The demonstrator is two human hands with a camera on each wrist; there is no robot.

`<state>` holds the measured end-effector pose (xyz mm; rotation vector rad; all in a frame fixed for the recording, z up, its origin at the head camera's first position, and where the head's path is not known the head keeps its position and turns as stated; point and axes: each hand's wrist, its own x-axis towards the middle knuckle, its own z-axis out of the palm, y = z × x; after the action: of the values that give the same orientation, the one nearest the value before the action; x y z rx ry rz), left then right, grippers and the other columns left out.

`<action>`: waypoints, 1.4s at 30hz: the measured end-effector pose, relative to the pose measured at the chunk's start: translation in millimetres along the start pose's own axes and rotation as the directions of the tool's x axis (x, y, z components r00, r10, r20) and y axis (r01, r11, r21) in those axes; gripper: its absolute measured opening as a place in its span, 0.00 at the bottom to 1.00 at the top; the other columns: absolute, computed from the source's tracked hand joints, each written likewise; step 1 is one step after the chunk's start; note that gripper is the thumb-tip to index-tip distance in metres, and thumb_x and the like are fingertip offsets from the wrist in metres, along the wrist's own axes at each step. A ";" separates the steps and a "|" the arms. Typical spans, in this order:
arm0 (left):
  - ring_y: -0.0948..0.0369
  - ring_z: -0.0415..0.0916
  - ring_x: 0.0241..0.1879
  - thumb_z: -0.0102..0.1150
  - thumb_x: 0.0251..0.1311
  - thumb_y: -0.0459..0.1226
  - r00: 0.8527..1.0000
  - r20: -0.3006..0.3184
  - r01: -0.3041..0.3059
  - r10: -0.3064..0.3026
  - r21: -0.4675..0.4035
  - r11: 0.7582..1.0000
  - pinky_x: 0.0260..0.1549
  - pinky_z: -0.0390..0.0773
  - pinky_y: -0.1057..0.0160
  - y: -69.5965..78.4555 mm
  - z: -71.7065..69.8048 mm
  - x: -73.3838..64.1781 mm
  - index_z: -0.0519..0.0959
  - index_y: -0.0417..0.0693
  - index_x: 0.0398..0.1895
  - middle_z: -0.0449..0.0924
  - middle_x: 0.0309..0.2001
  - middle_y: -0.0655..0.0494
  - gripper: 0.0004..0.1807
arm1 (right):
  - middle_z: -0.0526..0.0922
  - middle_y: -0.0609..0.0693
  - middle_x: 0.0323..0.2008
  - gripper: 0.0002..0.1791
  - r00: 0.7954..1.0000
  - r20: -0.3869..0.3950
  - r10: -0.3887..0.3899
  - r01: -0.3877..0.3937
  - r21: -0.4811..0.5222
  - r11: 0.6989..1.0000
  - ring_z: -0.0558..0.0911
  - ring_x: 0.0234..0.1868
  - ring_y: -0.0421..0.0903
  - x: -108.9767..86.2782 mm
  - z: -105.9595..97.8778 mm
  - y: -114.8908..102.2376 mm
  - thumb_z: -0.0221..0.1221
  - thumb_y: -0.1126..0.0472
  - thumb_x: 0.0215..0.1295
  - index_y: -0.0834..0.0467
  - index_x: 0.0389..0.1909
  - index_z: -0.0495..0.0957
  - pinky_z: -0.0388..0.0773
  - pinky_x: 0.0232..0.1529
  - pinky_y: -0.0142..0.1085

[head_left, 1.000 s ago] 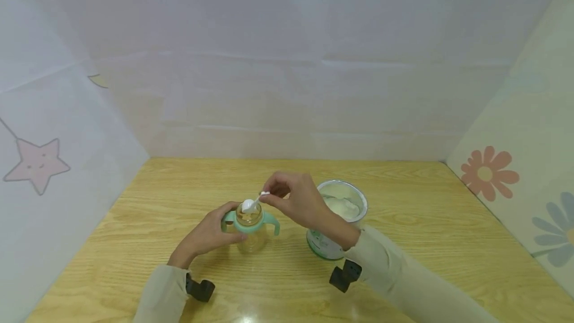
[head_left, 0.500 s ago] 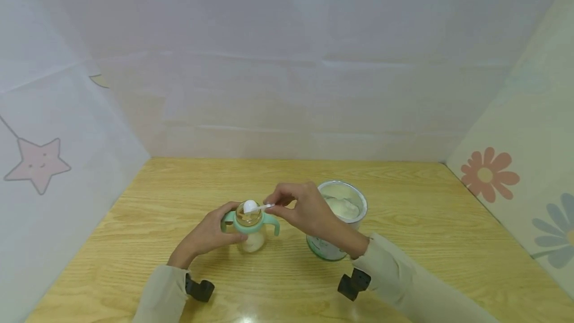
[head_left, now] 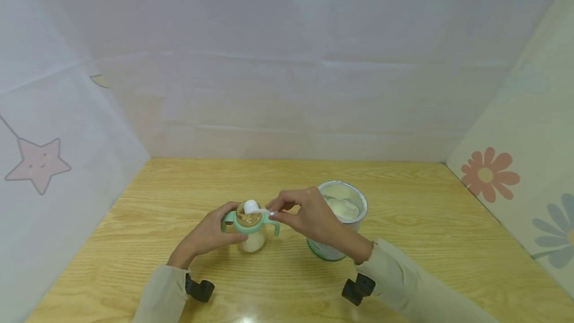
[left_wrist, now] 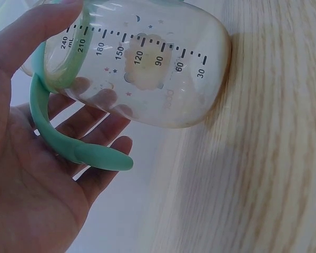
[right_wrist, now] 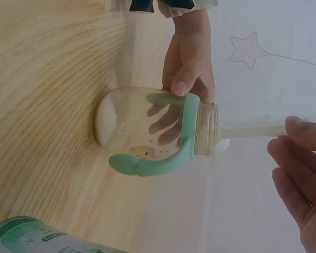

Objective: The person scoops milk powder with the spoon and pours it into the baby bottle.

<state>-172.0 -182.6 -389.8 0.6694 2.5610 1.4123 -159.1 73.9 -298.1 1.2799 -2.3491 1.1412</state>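
Observation:
A clear baby bottle [head_left: 253, 243] with a mint-green collar and two curved handles stands upright and uncapped on the table. My left hand [head_left: 208, 233] grips it at the collar, thumb in front and fingers behind, as the left wrist view shows around the bottle [left_wrist: 174, 58]. Pale powder shows in its lower part in the head view. Between thumb and fingertips, my right hand [head_left: 309, 216] pinches the handle of a white measuring scoop [head_left: 251, 207]. The scoop's bowl is turned over at the bottle's mouth. In the right wrist view, the scoop handle [right_wrist: 253, 132] meets the bottle's threaded neck.
Right of the bottle stands an open milk powder can [head_left: 326, 251], partly behind my right forearm, with pale powder [head_left: 343, 208] inside. The wooden table [head_left: 403, 203] meets patterned cloth walls at the back and sides. Black cameras [head_left: 200, 290] sit on both wrists.
The scoop has tipped from bowl-up to bowl-down over the bottle's mouth, and pale powder has appeared in the bottle. My right hand has lowered slightly toward me; the left has kept still.

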 end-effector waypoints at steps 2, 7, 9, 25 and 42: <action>0.55 0.73 0.50 0.68 0.53 0.43 1.000 0.000 -0.005 0.005 0.001 1.000 0.51 0.73 0.48 -0.1 0.0 0.1 0.67 0.46 0.63 0.75 0.54 0.49 0.35 | 0.88 0.52 0.33 0.02 1.000 0.006 0.004 -0.004 0.007 1.000 0.85 0.32 0.41 -1.4 0.2 0.3 0.67 0.67 0.55 0.60 0.28 0.82 0.80 0.34 0.25; 0.55 0.73 0.50 0.68 0.54 0.43 1.000 0.000 -0.011 0.011 0.002 1.000 0.50 0.73 0.48 -1.0 -0.2 0.2 0.67 0.46 0.63 0.75 0.53 0.49 0.34 | 0.88 0.52 0.33 0.03 1.000 0.014 -0.013 0.013 -0.007 1.000 0.85 0.32 0.40 -2.6 0.8 0.3 0.67 0.68 0.54 0.59 0.27 0.82 0.80 0.34 0.26; 0.55 0.73 0.50 0.68 0.54 0.43 1.000 0.000 -0.008 0.008 0.001 1.000 0.50 0.73 0.48 -1.2 -0.3 0.1 0.67 0.46 0.63 0.75 0.54 0.49 0.35 | 0.88 0.51 0.33 0.03 1.000 0.011 -0.022 0.022 -0.019 1.000 0.85 0.32 0.40 -2.0 0.5 -0.5 0.67 0.68 0.54 0.59 0.29 0.82 0.79 0.31 0.25; 0.55 0.73 0.51 0.68 0.53 0.44 1.000 0.002 -0.006 0.006 0.004 1.000 0.51 0.74 0.47 -0.5 -0.7 0.5 0.66 0.46 0.64 0.75 0.54 0.49 0.35 | 0.88 0.50 0.33 0.03 1.000 0.027 -0.015 0.016 -0.015 1.000 0.85 0.32 0.39 0.8 -1.6 -2.6 0.67 0.67 0.54 0.59 0.28 0.82 0.79 0.34 0.25; 0.55 0.73 0.51 0.68 0.53 0.43 1.000 -0.003 -0.001 0.001 0.008 1.000 0.51 0.73 0.47 0.5 -0.7 -0.2 0.66 0.46 0.64 0.75 0.55 0.48 0.35 | 0.88 0.50 0.33 0.04 0.999 -0.031 -0.039 0.039 -0.007 0.999 0.84 0.29 0.37 1.3 -2.0 -1.2 0.68 0.67 0.53 0.58 0.31 0.83 0.80 0.32 0.27</action>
<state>-171.9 -183.1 -389.0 0.6710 2.5703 1.4049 -159.3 74.2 -295.5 1.2907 -2.2930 1.1329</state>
